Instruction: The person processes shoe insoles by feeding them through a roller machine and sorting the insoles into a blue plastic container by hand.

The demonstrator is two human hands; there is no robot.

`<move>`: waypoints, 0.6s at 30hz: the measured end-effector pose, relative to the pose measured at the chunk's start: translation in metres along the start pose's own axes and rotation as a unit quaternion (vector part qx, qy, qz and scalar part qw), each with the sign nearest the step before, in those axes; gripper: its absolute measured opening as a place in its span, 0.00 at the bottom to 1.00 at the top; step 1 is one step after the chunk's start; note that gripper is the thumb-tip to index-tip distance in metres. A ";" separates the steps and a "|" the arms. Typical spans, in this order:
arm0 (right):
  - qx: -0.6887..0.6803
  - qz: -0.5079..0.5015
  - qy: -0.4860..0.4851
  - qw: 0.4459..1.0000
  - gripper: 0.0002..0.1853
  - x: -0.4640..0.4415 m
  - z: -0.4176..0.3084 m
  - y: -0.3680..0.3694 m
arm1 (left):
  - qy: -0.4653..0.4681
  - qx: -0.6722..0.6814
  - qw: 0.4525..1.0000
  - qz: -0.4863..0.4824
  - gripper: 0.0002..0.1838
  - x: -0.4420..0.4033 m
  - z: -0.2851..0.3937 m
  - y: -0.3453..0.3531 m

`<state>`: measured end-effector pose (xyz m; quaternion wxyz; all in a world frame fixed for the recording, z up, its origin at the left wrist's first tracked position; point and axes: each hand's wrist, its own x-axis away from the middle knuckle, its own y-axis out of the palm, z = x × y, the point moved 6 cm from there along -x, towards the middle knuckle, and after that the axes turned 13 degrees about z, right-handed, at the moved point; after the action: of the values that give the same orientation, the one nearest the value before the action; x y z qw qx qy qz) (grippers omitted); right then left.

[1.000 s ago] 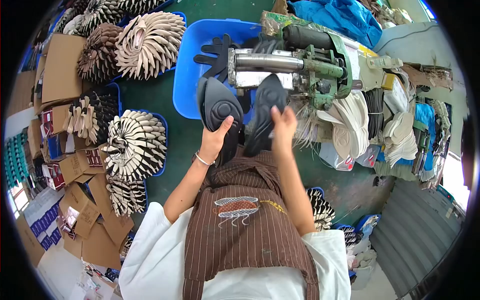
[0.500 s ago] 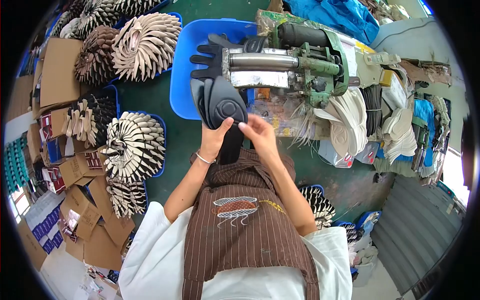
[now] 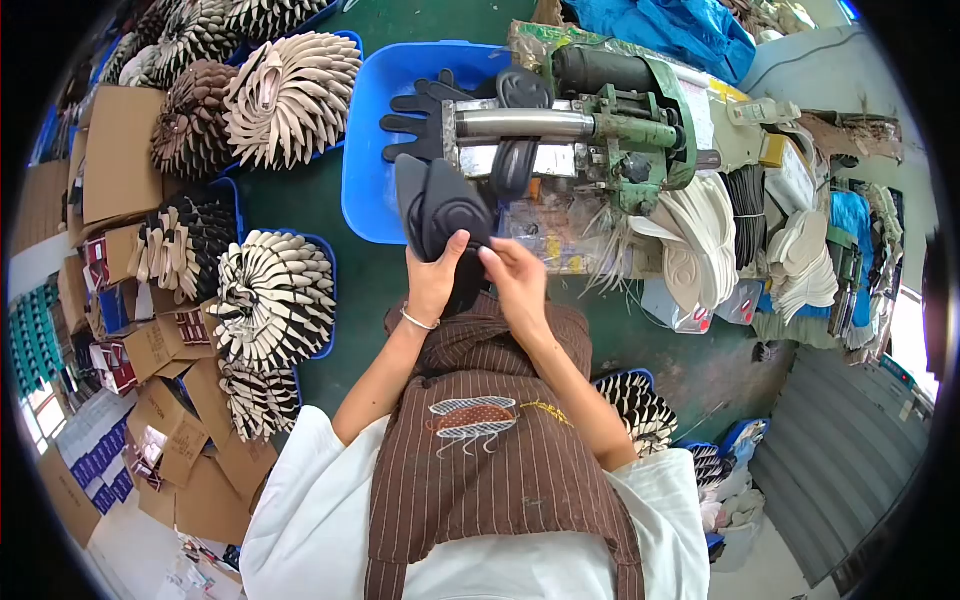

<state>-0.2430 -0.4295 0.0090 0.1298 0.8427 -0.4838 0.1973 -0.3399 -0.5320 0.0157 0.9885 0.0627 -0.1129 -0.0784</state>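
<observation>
My left hand (image 3: 432,283) grips a fanned stack of black insoles (image 3: 446,205) from the near side, thumb on top. Fingertips of my right hand (image 3: 517,278) are pinched at the stack's right edge. Just beyond, a green machine (image 3: 645,135) has a shiny metal roller (image 3: 525,124). A single black insole (image 3: 516,168) lies at the roller, showing both behind and in front of it. Left of the roller, a black glove (image 3: 410,122) rests over a blue tub (image 3: 368,190). My hands hide the lower part of the stack.
Bundled white insoles (image 3: 695,250) and a dark bundle (image 3: 746,222) hang right of the machine. Blue tubs with spiral stacks of insoles (image 3: 275,300) stand on the left, beside open cardboard boxes (image 3: 185,435). A brown striped apron (image 3: 490,480) covers my front.
The insole at the roller has come toward me and now extends in front of it. The held stack has tilted and shifted slightly right; both hands keep their grip.
</observation>
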 end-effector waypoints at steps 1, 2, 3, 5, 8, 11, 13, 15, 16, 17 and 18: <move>-0.034 0.031 0.012 0.999 0.04 -0.001 0.009 -0.012 | 0.011 0.000 1.000 -0.003 0.20 0.001 0.006 0.000; -0.065 0.079 0.040 0.994 0.05 -0.013 0.021 -0.027 | -0.038 0.018 0.999 -0.025 0.22 0.000 0.003 0.000; -0.020 0.115 0.029 0.993 0.05 -0.029 0.021 -0.039 | -0.089 0.033 0.994 -0.045 0.24 -0.001 0.001 0.000; -0.006 0.128 -0.017 0.992 0.08 -0.066 0.018 -0.047 | -0.214 0.124 0.965 -0.091 0.25 -0.002 -0.009 0.004; 0.020 0.109 -0.049 0.993 0.09 -0.078 -0.007 -0.022 | -0.177 0.133 0.970 -0.105 0.25 0.001 -0.003 0.011; -0.010 -0.084 0.030 0.996 0.08 -0.021 0.010 0.010 | -0.156 0.082 0.980 -0.090 0.27 -0.002 -0.017 0.004; -0.057 -0.121 0.028 0.991 0.09 0.006 0.009 0.010 | -0.161 -0.002 0.984 -0.071 0.28 -0.003 -0.036 -0.007; -0.023 -0.035 0.021 0.999 0.12 -0.008 0.012 0.001 | -0.179 -0.118 0.975 -0.062 0.28 0.000 -0.048 -0.013; -0.007 0.022 0.011 1.000 0.13 -0.022 0.012 -0.010 | -0.167 -0.047 0.981 -0.091 0.28 0.002 -0.034 -0.002; 0.101 0.065 -0.028 0.992 0.16 -0.044 0.025 -0.018 | -0.163 -0.066 0.981 -0.081 0.27 0.001 -0.031 -0.004; 0.142 0.076 -0.102 0.982 0.18 -0.056 0.009 -0.015 | -0.148 -0.087 0.982 -0.074 0.27 0.003 -0.024 -0.002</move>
<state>-0.2540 -0.3830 -0.0251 -0.0563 0.8290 -0.5242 0.1863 -0.3317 -0.5319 -0.0073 0.9539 -0.0280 -0.2458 -0.1697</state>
